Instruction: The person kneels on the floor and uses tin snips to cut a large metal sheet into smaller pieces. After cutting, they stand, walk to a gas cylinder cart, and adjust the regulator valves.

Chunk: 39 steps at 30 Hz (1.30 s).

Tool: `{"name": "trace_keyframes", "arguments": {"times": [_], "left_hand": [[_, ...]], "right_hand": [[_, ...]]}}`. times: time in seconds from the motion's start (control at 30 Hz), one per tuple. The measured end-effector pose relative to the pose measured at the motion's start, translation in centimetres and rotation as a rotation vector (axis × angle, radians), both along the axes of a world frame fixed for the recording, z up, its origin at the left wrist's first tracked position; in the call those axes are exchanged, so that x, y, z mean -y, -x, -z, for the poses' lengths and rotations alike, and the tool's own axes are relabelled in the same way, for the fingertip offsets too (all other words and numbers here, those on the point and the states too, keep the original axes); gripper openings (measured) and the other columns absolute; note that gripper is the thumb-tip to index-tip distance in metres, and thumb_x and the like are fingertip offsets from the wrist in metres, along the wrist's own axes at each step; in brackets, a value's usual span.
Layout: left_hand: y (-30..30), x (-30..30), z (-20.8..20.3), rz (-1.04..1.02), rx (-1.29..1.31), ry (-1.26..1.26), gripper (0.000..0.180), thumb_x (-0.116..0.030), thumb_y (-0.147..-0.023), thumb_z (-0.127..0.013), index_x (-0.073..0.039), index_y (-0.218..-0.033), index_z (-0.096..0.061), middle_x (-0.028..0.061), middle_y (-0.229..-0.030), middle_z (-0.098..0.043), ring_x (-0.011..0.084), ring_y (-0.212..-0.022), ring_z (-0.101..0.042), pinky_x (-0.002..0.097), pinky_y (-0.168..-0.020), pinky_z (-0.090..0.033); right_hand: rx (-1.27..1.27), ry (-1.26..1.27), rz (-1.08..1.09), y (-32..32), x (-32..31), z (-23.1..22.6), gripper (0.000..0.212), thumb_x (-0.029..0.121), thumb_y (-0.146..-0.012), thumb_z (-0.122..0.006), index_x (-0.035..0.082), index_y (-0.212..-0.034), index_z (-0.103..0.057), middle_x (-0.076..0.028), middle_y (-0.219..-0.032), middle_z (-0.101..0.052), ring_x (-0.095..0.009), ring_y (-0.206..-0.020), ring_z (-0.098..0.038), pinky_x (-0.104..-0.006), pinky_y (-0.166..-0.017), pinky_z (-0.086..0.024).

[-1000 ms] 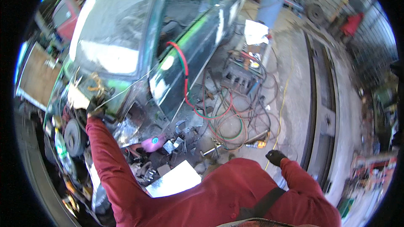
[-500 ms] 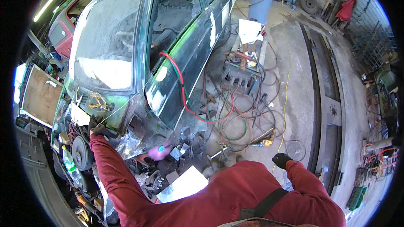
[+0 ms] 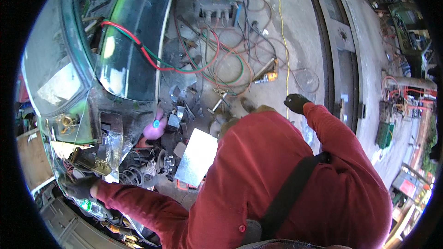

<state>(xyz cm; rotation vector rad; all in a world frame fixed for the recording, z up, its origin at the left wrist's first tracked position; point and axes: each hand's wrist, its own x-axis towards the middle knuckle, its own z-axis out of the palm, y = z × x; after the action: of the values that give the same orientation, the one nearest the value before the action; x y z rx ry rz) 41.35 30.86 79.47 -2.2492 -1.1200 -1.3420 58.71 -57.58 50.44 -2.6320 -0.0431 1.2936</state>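
My left hand [image 3: 81,188], in a dark glove, reaches to the front end of a stripped green car [image 3: 137,50]. It is beside a brownish metal bracket [image 3: 93,163] and above a green-labelled plastic bottle [image 3: 86,204]. Its fingers blur into the dark parts, so I cannot tell whether they grip anything. My right hand [image 3: 296,103], also gloved, hangs over the concrete floor near a yellow cord [image 3: 285,50]. Its fingers are curled closed, and no object shows in them. A yellow clamp-like piece [image 3: 66,123] rests on the car's green panel.
Red and green hoses [image 3: 152,60] run from the car and coil on the floor. A yellow power tool [image 3: 266,77], a pale sheet [image 3: 197,157], a purple fan-like part [image 3: 154,128] and loose metal scraps lie about. A floor pit with metal rails [image 3: 341,50] runs along the right.
My view has swung down and to the right, and my body leans over. The left hand has moved from the car's panel toward its front edge. The right arm stays out to the side.
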Motion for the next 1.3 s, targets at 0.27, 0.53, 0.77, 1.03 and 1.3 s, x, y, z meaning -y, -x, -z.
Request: {"name": "trace_keyframes", "arguments": {"times": [0.27, 0.53, 0.77, 1.03, 1.3], "left_hand": [[-11.1, 28.7, 2.6, 0.606, 0.036, 0.148, 0.044, -0.022, -0.113, -0.037, 0.011, -0.121, -0.066, 0.0197, -0.122, -0.067, 0.0283, -0.106, -0.067, 0.0414, -0.098, -0.055], [-10.7, 38.7, 19.2, 1.214, -0.339, 1.019, 0.033, -0.012, -0.103, -0.061, 0.001, -0.133, -0.058, 0.0173, -0.131, -0.064, 0.0300, -0.123, -0.060, 0.0414, -0.109, -0.044], [-7.5, 45.0, 22.8, 1.323, -0.589, 1.104, 0.033, -0.016, -0.103, -0.062, -0.001, -0.132, -0.060, 0.0186, -0.137, -0.060, 0.0351, -0.126, -0.058, 0.0449, -0.110, -0.043], [-9.0, 50.6, 22.0, 1.225, -0.560, 1.301, 0.042, -0.010, -0.105, -0.048, -0.005, -0.147, -0.051, 0.0173, -0.143, -0.057, 0.0310, -0.131, -0.058, 0.0455, -0.108, -0.047], [-10.3, 71.2, 22.3, 0.850, -0.108, 2.190, 0.044, -0.040, -0.109, -0.044, -0.014, -0.144, -0.053, 0.0081, -0.136, -0.060, 0.0205, -0.118, -0.061, 0.0352, -0.093, -0.052]], "right_hand": [[0.010, -0.013, -0.029, 3.1, -1.7, -2.3, 0.046, 0.043, -0.099, -0.052, 0.009, -0.123, -0.071, -0.018, -0.126, -0.070, -0.040, -0.120, -0.064, -0.0470, -0.107, -0.048], [-0.044, -0.073, 0.006, 5.5, -2.4, -4.9, 0.044, 0.040, -0.099, -0.052, 0.008, -0.119, -0.073, -0.019, -0.124, -0.072, -0.041, -0.116, -0.066, -0.0479, -0.103, -0.050], [0.087, -0.253, -0.103, 6.0, -2.4, -5.7, 0.041, 0.040, -0.102, -0.051, 0.011, -0.120, -0.073, -0.018, -0.123, -0.071, -0.039, -0.117, -0.065, -0.0472, -0.104, -0.050], [0.225, -0.635, -0.271, 4.3, -1.6, -6.7, 0.033, 0.035, -0.099, -0.056, 0.009, -0.111, -0.072, -0.017, -0.111, -0.070, -0.038, -0.107, -0.065, -0.0492, -0.095, -0.052], [0.252, -1.128, -0.152, 5.5, 3.0, -12.6, 0.043, 0.041, -0.094, -0.065, 0.005, -0.118, -0.069, -0.021, -0.116, -0.069, -0.039, -0.111, -0.065, -0.0444, -0.097, -0.052]]}}
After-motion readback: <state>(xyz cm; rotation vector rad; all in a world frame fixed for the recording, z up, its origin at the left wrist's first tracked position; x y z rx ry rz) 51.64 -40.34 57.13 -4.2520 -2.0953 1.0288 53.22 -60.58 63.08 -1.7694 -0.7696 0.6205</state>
